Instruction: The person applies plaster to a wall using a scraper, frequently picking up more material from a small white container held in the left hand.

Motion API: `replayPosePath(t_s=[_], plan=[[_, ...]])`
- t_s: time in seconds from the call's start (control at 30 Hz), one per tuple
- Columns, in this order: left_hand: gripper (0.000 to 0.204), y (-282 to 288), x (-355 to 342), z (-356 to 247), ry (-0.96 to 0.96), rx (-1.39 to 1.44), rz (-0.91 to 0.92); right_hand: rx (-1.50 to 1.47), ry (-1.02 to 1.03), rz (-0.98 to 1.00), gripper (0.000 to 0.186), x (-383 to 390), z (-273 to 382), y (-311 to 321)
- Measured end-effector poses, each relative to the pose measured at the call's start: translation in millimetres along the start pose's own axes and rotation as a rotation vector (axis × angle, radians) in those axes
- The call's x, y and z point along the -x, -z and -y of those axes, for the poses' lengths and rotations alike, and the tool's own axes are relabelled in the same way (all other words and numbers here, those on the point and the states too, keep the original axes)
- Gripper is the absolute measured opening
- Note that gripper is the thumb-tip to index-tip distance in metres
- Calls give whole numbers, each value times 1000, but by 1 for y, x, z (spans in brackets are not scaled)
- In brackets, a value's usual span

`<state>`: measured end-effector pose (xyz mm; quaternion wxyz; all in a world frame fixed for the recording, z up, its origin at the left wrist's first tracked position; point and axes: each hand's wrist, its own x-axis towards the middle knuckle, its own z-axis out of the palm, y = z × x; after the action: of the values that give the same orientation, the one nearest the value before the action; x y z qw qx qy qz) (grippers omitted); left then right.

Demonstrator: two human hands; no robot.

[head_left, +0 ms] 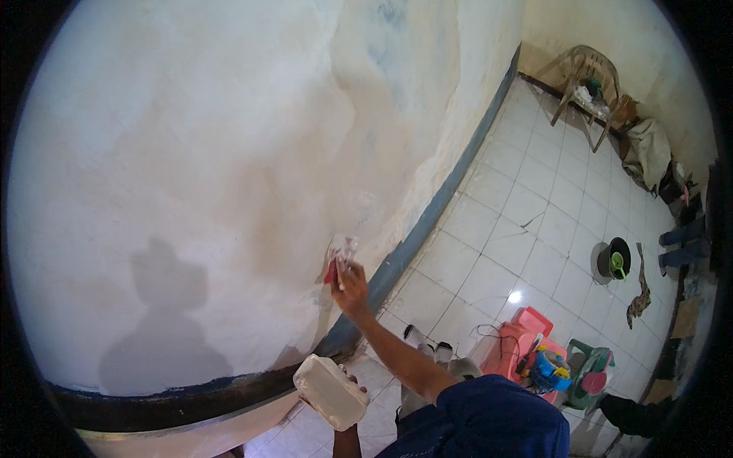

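Observation:
My right hand (pixel 351 288) is closed around a red putty scraper (pixel 331 272), whose pale, smeared blade lies against the wall (pixel 252 175) low down, near the blue-grey skirting strip (pixel 412 244). My fingers hide part of the scraper. The wall is whitish, with damp-looking beige patches. Below and a little left of that hand, my left hand (pixel 350 429) holds up a rectangular off-white tub (pixel 332 391). Its fingers show only partly at the tub's side. A pale, smooth surface faces up, and I cannot tell how much is in it.
Pink plastic stools (pixel 519 336) with a blue-and-yellow container (pixel 551 372) stand right of me, by a green stool (pixel 589 366). Farther off are a black bucket (pixel 607 263), a cloth strip (pixel 640 298) and a plastic chair (pixel 592 76). A person's legs (pixel 683 244) show at right.

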<state>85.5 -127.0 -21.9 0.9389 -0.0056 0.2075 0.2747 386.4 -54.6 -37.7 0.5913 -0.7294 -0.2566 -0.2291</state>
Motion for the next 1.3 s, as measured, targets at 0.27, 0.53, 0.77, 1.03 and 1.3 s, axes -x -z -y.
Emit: replayPosePath(t_s=[0.27,0.53,0.77,1.03,1.3], plan=[[102,-7,9,-4,12,20,33,16,-82,-18,48,29,-5,28],[99,-21,13,5,-19,41,69,16,-4,-131,54,-1,-36,-9],[97,-24,14,4,-13,-26,92,-175,26,145,52,69,-17,36],[96,-34,5,11,60,84,69,36,-62,-139,50,-32,-66,12],[99,-27,6,6,46,50,43,-129,17,105,51,62,-10,29]])
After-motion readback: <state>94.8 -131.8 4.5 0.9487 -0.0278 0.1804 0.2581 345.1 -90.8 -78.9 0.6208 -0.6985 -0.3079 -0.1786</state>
